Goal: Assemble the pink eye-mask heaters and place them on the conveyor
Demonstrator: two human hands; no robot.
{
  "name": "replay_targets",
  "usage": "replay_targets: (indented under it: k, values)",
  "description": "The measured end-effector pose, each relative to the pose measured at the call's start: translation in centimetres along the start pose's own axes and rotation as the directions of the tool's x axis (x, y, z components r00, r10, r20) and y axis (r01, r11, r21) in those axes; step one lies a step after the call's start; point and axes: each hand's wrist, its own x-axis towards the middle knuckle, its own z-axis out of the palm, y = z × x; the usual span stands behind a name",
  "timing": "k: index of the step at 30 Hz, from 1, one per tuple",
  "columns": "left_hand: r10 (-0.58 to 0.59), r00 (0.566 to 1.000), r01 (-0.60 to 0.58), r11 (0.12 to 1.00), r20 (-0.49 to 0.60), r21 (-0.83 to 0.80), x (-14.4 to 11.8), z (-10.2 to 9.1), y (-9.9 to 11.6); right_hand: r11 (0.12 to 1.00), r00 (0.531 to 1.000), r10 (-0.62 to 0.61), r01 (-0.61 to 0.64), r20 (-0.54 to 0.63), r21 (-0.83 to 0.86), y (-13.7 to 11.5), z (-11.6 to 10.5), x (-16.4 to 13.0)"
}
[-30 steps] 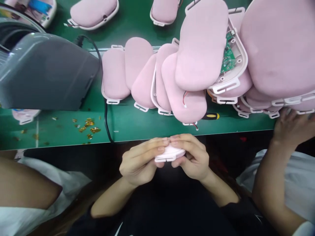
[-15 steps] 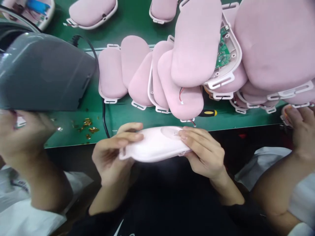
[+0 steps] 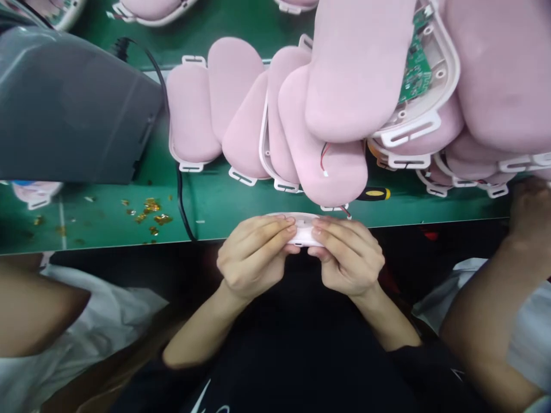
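Note:
Between my two hands, at the near edge of the green bench, is a pale pink plastic casing. My left hand is closed on its left end, fingers on top and thumb beneath. On the right end my right hand grips the same way. Both hands cover most of the casing, and only its middle shows. Just beyond lies a row of pink padded casings, overlapping one another. A thin red and black wire with a white plug rests on one of them.
A grey machine housing stands at the left, with a black cable running beside it. Gold scraps lie on the green bench. A yellow and black handle pokes out under the stack. Co-workers' arms are on both sides.
My left hand has moved right along the casing, closer to my right hand, and the casing has turned. The co-worker's hand at the left has withdrawn from the bench, leaving a pink part there.

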Motion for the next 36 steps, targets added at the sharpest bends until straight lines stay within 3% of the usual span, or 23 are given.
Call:
replay_targets:
  k: [2,4,8,11,13,19,27,31,36]
  values:
    - [0.018,0.998,-0.017,1.000,-0.059,0.022,-0.4,0.5,-0.1,0.999,1.000,-0.014,0.013,-0.027,-0.030,0.1,0.1,0.1]
    - [0.038,0.999,-0.037,0.999,-0.024,0.019,-0.5,0.4,-0.2,0.999,0.999,-0.037,0.037,0.013,-0.024,0.4,-0.3,0.3]
    - [0.025,0.990,-0.025,1.000,0.139,-0.002,0.5,-1.2,0.0,0.998,0.990,-0.034,0.025,0.137,0.060,1.7,-2.0,-0.3]
    - [-0.001,0.953,-0.019,0.998,0.303,0.064,1.9,-2.3,1.0,0.988,0.992,0.070,-0.083,0.101,0.131,2.4,-2.6,-1.5]
    - [0.045,0.926,-0.087,0.992,0.376,0.096,2.6,-2.1,1.7,0.982,0.994,0.093,-0.102,0.064,0.162,2.6,-2.5,-2.3]
    - [0.181,0.961,-0.194,0.980,0.208,0.045,2.2,-0.1,2.4,0.977,0.997,0.076,-0.080,0.032,0.195,2.9,-1.5,-2.8]
    - [0.045,0.931,-0.058,0.998,0.363,0.024,2.2,-2.0,0.4,0.964,0.984,0.170,-0.178,0.058,0.196,3.5,-1.6,-2.8]
    - [0.010,0.928,-0.025,0.999,0.371,0.036,2.1,-2.5,-0.6,0.964,0.982,0.176,-0.184,0.062,0.190,3.6,-1.5,-2.8]
    - [0.005,0.932,-0.015,1.000,0.362,0.026,2.3,-2.3,-0.5,0.963,0.978,0.201,-0.208,0.059,0.171,3.3,-1.6,-2.5]
